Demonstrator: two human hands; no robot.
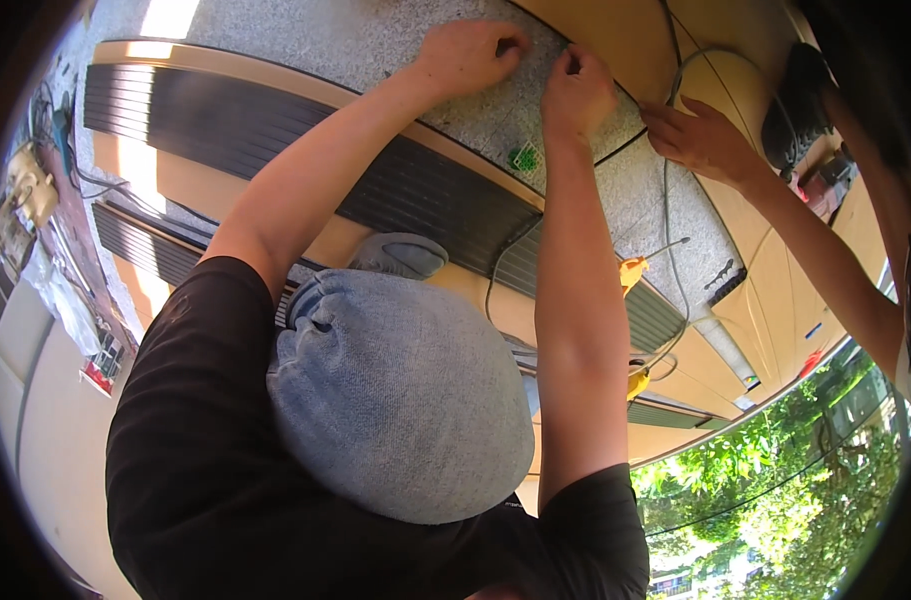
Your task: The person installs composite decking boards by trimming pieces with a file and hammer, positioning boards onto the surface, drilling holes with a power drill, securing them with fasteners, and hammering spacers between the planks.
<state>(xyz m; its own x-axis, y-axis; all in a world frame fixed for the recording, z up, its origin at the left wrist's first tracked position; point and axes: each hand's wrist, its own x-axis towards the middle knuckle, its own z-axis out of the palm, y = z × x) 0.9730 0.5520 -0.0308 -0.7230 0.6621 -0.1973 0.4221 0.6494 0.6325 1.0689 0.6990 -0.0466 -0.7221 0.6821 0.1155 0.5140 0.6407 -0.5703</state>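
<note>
My left hand (475, 58) is at the top centre, fingers curled over a speckled grey surface (395, 45), beside the edge of a tan panel. My right hand (580, 92) is a little right of it, fingers also curled. Whatever either may pinch is too small to make out. Below them lies a dark ribbed panel (415, 190) with tan borders. A small white mesh piece with green bits (523, 157) sits on the grey surface just below my right hand, to its left.
A co-worker's hand (700, 135) reaches in at right, near cables (665, 200) and a black shoe (790, 110). Yellow tools (632, 272) lie beside my right forearm. My bent knee (400, 395) and grey shoe (395, 258) fill the centre. Assorted items (35, 185) lie far left.
</note>
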